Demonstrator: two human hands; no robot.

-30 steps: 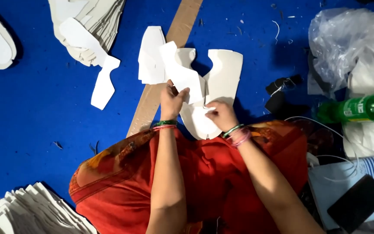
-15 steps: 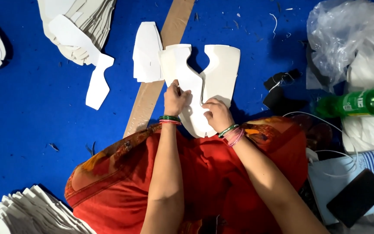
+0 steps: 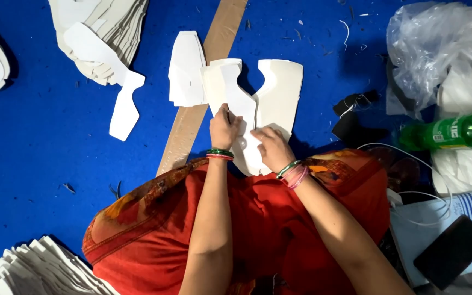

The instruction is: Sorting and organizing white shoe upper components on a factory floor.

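- My left hand (image 3: 223,128) presses flat on the white Y-shaped cutout (image 3: 269,98).
- My right hand (image 3: 271,148) pins its lower stem.
- Green bottle (image 3: 454,132) lies well apart.

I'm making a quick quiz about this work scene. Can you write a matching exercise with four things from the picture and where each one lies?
Things:
1. green bottle
2. dark phone
3. brown strip
4. white cut-out piece

Places:
A. under both hands, the left hand and the right hand
B. lower right corner, on a striped cloth
C. on its side at the right edge
D. running diagonally across the blue floor

Pairs: 1-C, 2-B, 3-D, 4-A
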